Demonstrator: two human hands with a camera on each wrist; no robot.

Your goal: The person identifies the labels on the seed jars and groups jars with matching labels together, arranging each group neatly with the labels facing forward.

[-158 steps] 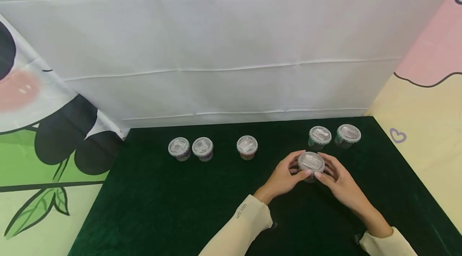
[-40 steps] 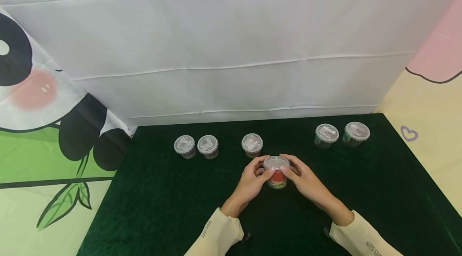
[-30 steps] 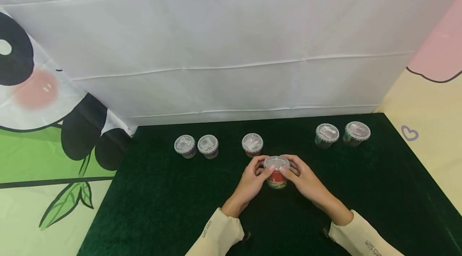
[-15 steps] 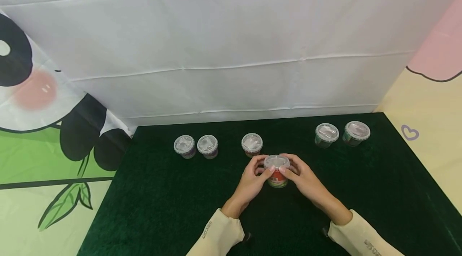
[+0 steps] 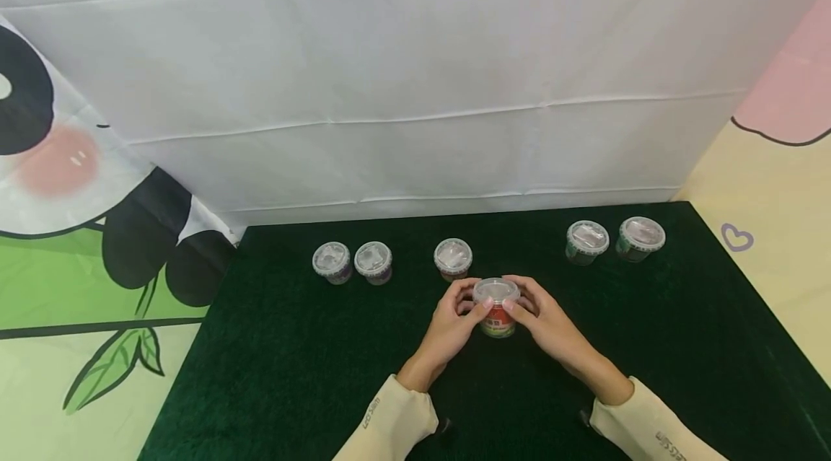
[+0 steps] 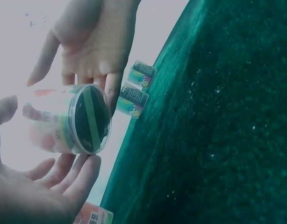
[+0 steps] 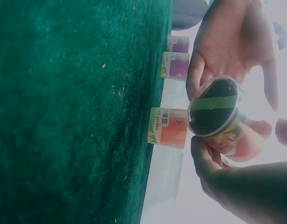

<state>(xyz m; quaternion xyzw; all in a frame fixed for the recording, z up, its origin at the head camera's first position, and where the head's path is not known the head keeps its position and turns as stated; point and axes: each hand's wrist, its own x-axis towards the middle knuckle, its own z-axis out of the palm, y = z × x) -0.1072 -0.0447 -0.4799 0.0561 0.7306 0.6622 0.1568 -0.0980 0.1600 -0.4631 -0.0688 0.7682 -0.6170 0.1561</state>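
Note:
A clear plastic cup with a lid and a red-and-green printed label [image 5: 498, 318] is held upright between both hands at the middle of the head view. My left hand [image 5: 449, 327] grips its left side, my right hand [image 5: 550, 327] its right side, with both thumbs on the near face. The wrist views show the cup's dark base [image 6: 93, 119], crossed by a green stripe, raised off the cloth. Just behind it stands a similar red-labelled cup [image 5: 453, 257], its label [image 7: 169, 127] plain in the right wrist view.
Two purple-labelled cups [image 5: 332, 261] [image 5: 373, 261] stand at the back left of the dark green cloth [image 5: 292, 374]. Two green-labelled cups [image 5: 587, 241] [image 5: 640, 237] are at the back right. A white curtain [image 5: 415, 86] rises behind the table; printed cloths hang at both sides.
Over about five seconds, both hands have carried the cup leftward from in front of the right-hand pair to in front of the middle red-labelled cup. During the last second they stay nearly still.

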